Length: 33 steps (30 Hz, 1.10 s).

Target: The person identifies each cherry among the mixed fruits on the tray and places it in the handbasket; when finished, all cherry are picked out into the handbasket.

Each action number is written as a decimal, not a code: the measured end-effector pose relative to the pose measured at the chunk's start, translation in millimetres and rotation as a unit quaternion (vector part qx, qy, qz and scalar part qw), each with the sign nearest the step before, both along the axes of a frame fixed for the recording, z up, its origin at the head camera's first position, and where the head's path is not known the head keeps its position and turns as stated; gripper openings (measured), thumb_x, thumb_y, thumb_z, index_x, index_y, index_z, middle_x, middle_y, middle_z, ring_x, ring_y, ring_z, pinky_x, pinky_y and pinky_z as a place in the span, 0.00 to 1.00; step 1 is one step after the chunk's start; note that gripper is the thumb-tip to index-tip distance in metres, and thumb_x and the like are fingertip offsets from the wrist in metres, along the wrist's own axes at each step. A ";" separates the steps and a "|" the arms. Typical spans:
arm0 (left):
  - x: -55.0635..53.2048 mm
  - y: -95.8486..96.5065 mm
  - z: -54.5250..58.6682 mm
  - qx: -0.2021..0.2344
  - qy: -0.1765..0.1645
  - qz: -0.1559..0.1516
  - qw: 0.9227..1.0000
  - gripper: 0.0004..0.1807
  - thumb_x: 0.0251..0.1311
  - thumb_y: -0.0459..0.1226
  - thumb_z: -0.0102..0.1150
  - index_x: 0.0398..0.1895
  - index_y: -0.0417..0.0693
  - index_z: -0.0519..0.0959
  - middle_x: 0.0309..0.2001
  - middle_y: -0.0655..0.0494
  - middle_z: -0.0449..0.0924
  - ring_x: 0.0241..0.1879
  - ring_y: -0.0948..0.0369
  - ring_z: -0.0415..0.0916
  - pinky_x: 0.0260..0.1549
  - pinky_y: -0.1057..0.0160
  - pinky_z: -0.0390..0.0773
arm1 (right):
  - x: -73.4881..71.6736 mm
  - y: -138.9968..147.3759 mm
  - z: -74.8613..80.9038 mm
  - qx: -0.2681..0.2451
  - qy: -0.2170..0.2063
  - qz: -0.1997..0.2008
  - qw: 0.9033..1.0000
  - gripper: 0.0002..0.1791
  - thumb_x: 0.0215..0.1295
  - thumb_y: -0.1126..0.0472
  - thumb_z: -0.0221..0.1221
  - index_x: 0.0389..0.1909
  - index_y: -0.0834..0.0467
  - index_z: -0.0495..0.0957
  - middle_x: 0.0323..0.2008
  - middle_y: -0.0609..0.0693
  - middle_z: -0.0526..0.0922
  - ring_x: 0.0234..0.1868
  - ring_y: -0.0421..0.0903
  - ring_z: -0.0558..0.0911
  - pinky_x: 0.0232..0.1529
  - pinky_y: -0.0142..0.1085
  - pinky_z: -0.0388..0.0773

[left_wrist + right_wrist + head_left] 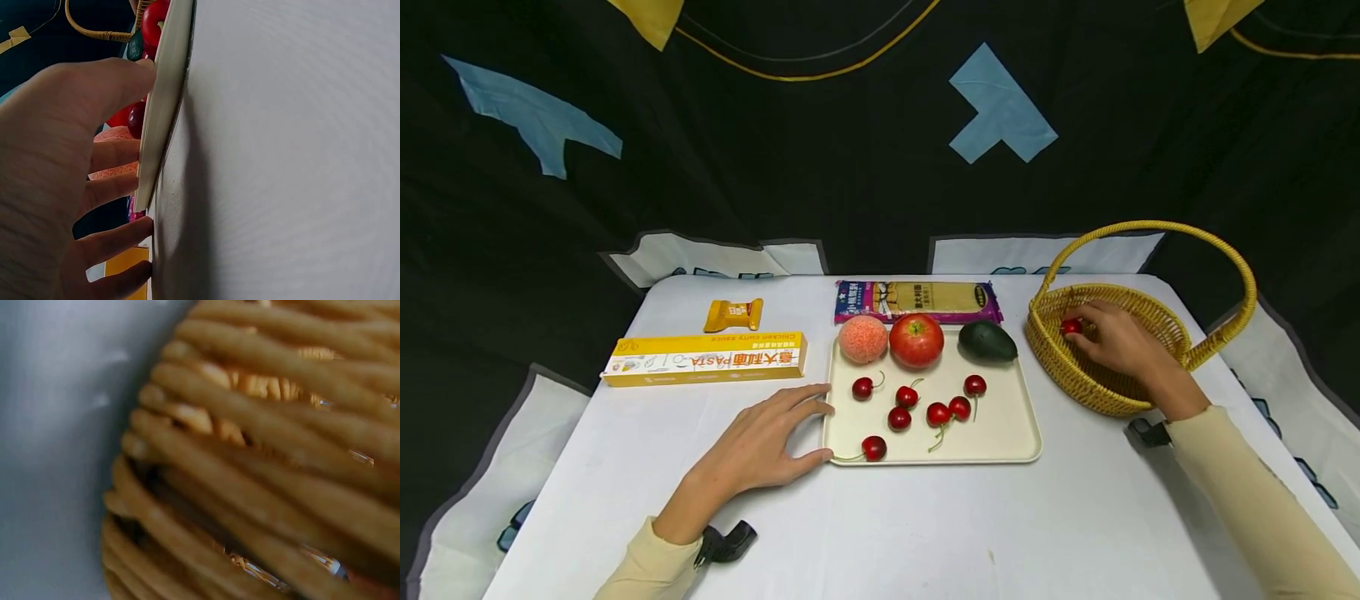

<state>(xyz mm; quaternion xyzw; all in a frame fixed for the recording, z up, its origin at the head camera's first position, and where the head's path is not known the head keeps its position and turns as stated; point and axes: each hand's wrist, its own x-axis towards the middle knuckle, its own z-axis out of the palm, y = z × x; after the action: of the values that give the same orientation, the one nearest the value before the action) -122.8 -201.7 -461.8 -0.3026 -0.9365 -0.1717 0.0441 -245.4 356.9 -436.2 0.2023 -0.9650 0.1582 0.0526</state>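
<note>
In the head view my right hand (1116, 337) reaches over the rim into a wicker basket (1086, 396) and pinches a red cherry (1072, 327) at its fingertips. The right wrist view is filled by the basket's woven side (250, 462), and that hand is hidden there. My left hand (760, 437) lies with fingers spread and touches the left edge of a cream tray (992, 446). Several cherries (898, 418) with stems lie on the tray. Along its back sit a rough pink-orange round fruit (862, 339), a red apple (917, 340) and a dark green avocado (987, 342).
Behind the tray lies a purple-and-yellow pasta packet (917, 302). To the left are a yellow-and-white pasta box (703, 358) and a small orange wrapped snack (733, 315). The basket's tall handle (1150, 227) arches above it. A black curtain (850, 167) hangs behind the white table.
</note>
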 end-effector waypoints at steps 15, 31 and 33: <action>0.9 -0.3 0.6 -0.004 -0.006 0.005 1.000 0.30 0.61 0.60 0.73 0.63 0.60 0.84 0.78 0.58 0.72 0.73 0.52 0.73 0.62 0.41 0.80 | -6.0 -4.4 0.5 0.003 -0.037 -0.006 0.999 0.21 0.74 0.65 0.67 0.64 0.65 0.80 0.57 0.68 0.80 0.51 0.61 0.82 0.53 0.59 0.83; 0.9 0.0 -1.0 -0.003 -0.004 0.002 1.000 0.30 0.61 0.59 0.73 0.63 0.60 0.84 0.78 0.58 0.71 0.73 0.52 0.73 0.63 0.42 0.80 | -0.7 0.5 3.2 0.014 -0.018 0.002 1.000 0.23 0.71 0.63 0.71 0.64 0.63 0.81 0.60 0.68 0.81 0.56 0.64 0.83 0.57 0.63 0.82; 0.7 -0.1 -0.9 -0.002 -0.003 0.002 1.000 0.30 0.61 0.59 0.73 0.63 0.60 0.84 0.78 0.58 0.72 0.73 0.51 0.73 0.63 0.42 0.80 | 1.0 0.4 4.5 0.017 -0.017 -0.001 1.000 0.23 0.71 0.63 0.71 0.64 0.63 0.81 0.59 0.68 0.81 0.56 0.64 0.83 0.57 0.63 0.82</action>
<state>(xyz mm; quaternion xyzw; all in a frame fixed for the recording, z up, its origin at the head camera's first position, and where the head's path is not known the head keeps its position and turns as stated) -122.1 -201.9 -462.7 -0.3004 -0.9376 -0.1703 0.0411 -244.4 357.3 -431.7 0.1997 -0.9685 0.1451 0.0328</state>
